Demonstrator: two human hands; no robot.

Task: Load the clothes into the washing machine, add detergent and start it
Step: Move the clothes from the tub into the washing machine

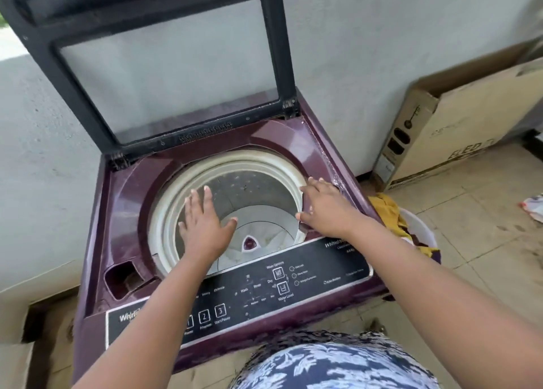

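the left hand (202, 227) hovers flat over the left part of the drum (258, 209), fingers straight and spread, holding nothing. the right hand (326, 206) rests with relaxed, straight fingers on the white drum rim (164, 212) and the maroon top at its right side, gripping nothing. the two hands are apart, with the drum mouth between them. the washing machine (129, 197) sits under both hands, its lid (164, 65) tilted up beyond the fingertips. no clothes show in the drum. the clothes (390, 215), yellow and dark, lie heaped in a white tub (423, 230) on the floor, just right of the right wrist. the control panel (264, 288) lies beneath the forearms. a cardboard box (470, 124) leans on the wall well right of the right hand.
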